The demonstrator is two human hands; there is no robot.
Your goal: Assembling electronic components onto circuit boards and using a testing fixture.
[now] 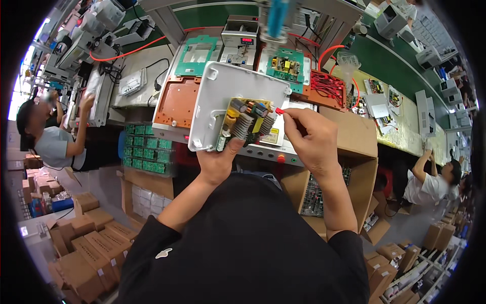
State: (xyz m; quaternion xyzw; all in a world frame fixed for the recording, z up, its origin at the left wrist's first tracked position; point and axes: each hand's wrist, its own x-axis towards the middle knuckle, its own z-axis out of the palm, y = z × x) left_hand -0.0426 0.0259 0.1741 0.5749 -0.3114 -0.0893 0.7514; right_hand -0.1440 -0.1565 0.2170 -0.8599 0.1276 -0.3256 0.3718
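Power circuit board [259,117] lies over the inner side of a white plastic housing [215,96], in front of the person's chest; whether it is seated there cannot be told. The left hand [215,166] grips the board's lower edge with its thumb, the fingers hidden beneath, while the right hand [315,138] pinches a small red piece [279,111] between thumb and forefinger, just beside the board's right corner. Good handling here likely means a firm hold at the rim, thumb clear of the finned heatsinks [242,126], and a light, square pinch on the red piece, so that no strain reaches the tall components. Behind, a brown tray fixture [178,104], a teal frame [195,55] and a device with a red digital readout [240,40] stand close together; a red bin [328,90] of red leads sits to their right. More boards lie along the yellowish counter [405,142] farther right. Cardboard boxes [93,248] crowd the floor at lower left, and a co-worker sits on either side, well apart.
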